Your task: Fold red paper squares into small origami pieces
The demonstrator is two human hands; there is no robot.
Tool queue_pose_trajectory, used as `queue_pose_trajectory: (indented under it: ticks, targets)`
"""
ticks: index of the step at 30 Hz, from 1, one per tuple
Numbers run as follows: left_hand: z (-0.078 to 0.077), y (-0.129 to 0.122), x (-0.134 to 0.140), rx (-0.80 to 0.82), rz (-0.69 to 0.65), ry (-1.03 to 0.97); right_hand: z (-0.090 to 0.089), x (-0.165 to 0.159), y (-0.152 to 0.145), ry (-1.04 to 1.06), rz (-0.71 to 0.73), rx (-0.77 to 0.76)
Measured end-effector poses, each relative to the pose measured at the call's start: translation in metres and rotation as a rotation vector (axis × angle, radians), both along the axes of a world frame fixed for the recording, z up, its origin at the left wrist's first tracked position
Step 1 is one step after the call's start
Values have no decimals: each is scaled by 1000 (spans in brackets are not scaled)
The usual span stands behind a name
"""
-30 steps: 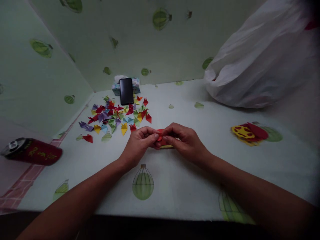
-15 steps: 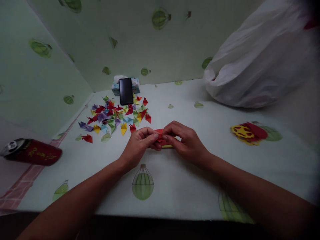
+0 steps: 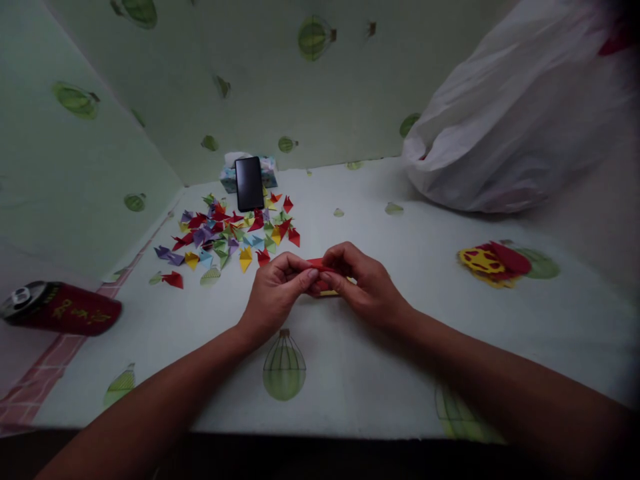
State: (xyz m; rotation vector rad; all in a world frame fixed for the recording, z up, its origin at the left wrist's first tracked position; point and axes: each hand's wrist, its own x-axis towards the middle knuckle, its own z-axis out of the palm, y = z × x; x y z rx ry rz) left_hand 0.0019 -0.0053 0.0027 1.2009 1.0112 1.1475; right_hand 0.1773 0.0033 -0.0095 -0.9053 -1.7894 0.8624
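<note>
Between both hands is a small piece of red paper (image 3: 316, 263), mostly covered by my fingers. My left hand (image 3: 280, 287) pinches its left side with thumb and fingertips. My right hand (image 3: 363, 283) pinches it from the right, and the two thumb tips almost touch. Under the hands a yellow and red edge of a flat stack (image 3: 330, 292) shows, most of it hidden. Beyond my left hand lies a pile of folded paper cranes (image 3: 220, 233) in red, purple, yellow, green and blue.
A black phone (image 3: 249, 184) leans on a tissue box (image 3: 228, 179) behind the pile. A dark red can (image 3: 65, 308) stands at the left edge. Red and yellow cut-out shapes (image 3: 493, 263) lie on the right, below a big white plastic bag (image 3: 490, 133).
My thumbs have come closer together over the red paper, and less of the stack beneath shows. The whole view has shifted slightly.
</note>
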Motion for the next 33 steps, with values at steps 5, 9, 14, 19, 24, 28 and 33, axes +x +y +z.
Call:
queue_pose_trajectory:
  ticks: [5, 9, 14, 19, 24, 28, 33]
  targets:
    - [-2, 1, -1, 55, -6, 60, 0, 2, 1, -53, -16, 73]
    - [-3, 1, -1, 88, -4, 87, 1, 3, 1, -75, -12, 126]
    - [-4, -1, 0, 86, 12, 68, 3, 3, 0, -97, -21, 172]
    - [-5, -3, 1, 111, 18, 102, 4, 3, -2, -137, -27, 226]
    - [-2, 1, -1, 141, 4, 240, 2, 2, -1, -116, -59, 133]
    - [-3, 5, -5, 179, -10, 299, 3, 3, 2, -22, -13, -86]
    - [-7, 8, -4, -264, -77, -146, 6, 4, 3, 183, 133, -387]
